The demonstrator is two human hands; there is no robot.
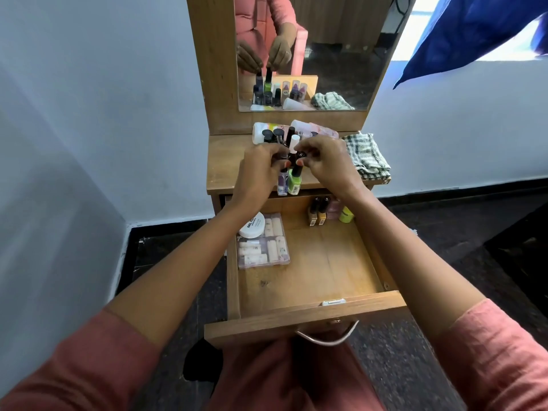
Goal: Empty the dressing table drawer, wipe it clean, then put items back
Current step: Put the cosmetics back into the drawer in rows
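The wooden drawer (332, 318) is pulled out below the dressing table top (225, 170). Inside lie a clear plastic box of small bottles (264, 247), a white round tub (252, 228) and a few small bottles (318, 213) at the back right. Above the table's front edge, my left hand (261, 170) pinches the cap of a purple nail polish bottle (282, 182). Beside it, my right hand (326, 164) pinches the black cap of a green nail polish bottle (294, 180). More bottles (278, 136) stand and lie behind my hands.
A checked cloth (367, 155) lies folded on the table's right side. The mirror (305, 54) rises behind the table. A metal handle (326, 336) hangs from the drawer front, close to my lap. White walls and dark floor surround the table; a blue curtain (474, 34) hangs top right.
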